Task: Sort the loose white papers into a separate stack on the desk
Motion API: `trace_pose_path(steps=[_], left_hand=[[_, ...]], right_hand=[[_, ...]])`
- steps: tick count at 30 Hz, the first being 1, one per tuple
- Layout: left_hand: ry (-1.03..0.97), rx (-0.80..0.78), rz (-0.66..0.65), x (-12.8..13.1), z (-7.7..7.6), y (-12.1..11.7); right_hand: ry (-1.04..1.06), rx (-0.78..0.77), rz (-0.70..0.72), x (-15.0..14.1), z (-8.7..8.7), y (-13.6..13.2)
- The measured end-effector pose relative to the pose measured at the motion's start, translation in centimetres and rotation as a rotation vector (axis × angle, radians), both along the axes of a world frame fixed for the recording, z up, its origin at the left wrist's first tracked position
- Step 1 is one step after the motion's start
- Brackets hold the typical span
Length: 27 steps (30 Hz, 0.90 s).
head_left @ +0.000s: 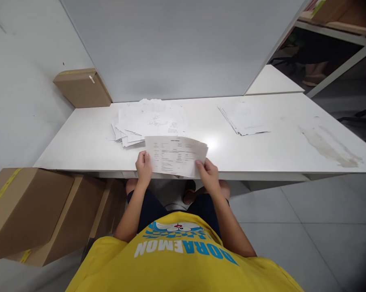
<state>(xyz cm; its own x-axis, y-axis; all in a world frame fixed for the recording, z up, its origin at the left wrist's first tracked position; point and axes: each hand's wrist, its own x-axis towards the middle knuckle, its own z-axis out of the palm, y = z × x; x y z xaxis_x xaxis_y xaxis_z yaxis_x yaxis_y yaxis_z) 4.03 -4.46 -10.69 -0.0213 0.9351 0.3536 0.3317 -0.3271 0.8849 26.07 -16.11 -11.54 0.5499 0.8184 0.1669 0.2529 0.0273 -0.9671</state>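
Between my two hands a printed paper sheet [176,156] is held up over the front edge of the table, its text side facing me. My left hand [144,167] pinches its left edge, and my right hand [208,173] grips the lower right corner with the thumb on top. At the right edge a second layer of paper seems to show behind it. Just beyond lies an untidy pile of papers [158,117], the top one bearing handwriting. Farther right rests a smaller stack of papers [246,117], slightly fanned at its left side.
The white table [292,142] has a worn, stained patch at right. A cardboard box [82,87] stands in its back left corner against the grey panel [183,48]. Large cardboard boxes [27,207] are on the floor at left. Beyond the panel, at upper right, part of another person shows.
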Motion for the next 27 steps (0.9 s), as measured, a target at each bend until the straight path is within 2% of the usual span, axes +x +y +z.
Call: trace_pose_path(steps=[3,6,8,10,12,15,22,27], left_hand=[[0.083,-0.054,-0.217,2.7,0.5,-0.5],[0.23,0.015,-0.363,6.0,0.8,0.4],[0.364,0.125,-0.468,8.0,1.0,1.4],[0.482,0.193,-0.572,9.5,0.9,2.3],[0.579,0.188,-0.645,10.2,0.6,2.7],[0.655,0.155,-0.682,10.2,0.0,2.6],[0.582,0.083,-0.715,9.6,-0.1,2.6],[0.515,0.049,-0.722,9.7,0.1,2.9]], right_hand=[[0.034,-0.015,-0.197,5.6,0.3,-2.1],[0.159,0.15,-0.439,10.9,0.0,-3.5],[0.261,0.232,-0.473,13.5,-0.5,-4.0],[0.35,0.206,-0.411,15.1,-0.9,-4.2],[0.416,0.126,-0.345,16.0,-1.4,-4.2],[0.468,0.078,-0.346,16.5,-1.7,-3.4],[0.438,0.023,-0.33,16.5,-1.8,-0.8],[0.453,-0.086,-0.285,16.5,-0.9,-0.4]])
